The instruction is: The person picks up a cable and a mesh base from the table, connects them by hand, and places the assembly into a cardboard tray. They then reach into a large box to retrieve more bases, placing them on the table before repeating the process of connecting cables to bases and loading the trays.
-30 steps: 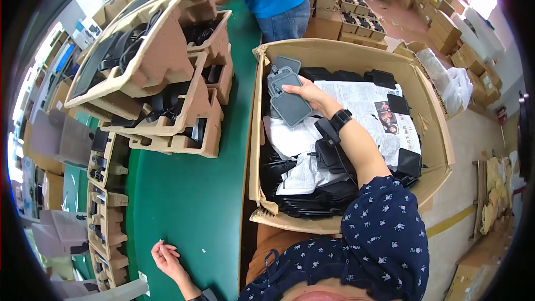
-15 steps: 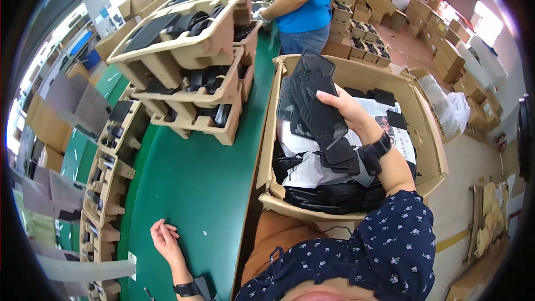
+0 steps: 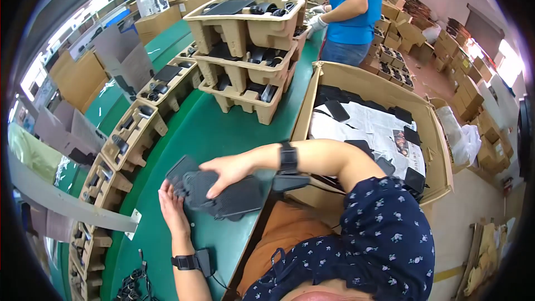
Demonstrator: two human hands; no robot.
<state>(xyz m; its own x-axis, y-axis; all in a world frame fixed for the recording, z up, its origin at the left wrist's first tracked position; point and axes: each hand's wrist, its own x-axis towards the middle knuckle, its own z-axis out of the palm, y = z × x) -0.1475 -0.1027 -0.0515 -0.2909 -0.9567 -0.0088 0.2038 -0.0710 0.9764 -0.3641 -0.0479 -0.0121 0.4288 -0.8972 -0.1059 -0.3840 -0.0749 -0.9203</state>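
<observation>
A stack of flat dark grey ribbed parts (image 3: 223,195) lies on the green table (image 3: 206,128) right in front of me. My right hand (image 3: 228,171) reaches across from the right and grips the stack from above. My left hand (image 3: 171,209) presses against the stack's left side, fingers up along its edge. Both wrists carry black bands.
To my right, a big cardboard box (image 3: 434,134) holds printed paper sheets and more black parts. Stacked pulp trays (image 3: 253,28) of black parts stand at the back, more trays (image 3: 134,128) along the left. A person in a blue shirt (image 3: 348,5) works beyond.
My right hand has lifted the dark parts out of the cardboard box and carried them left, down onto the green table. My left hand has come up against them.
</observation>
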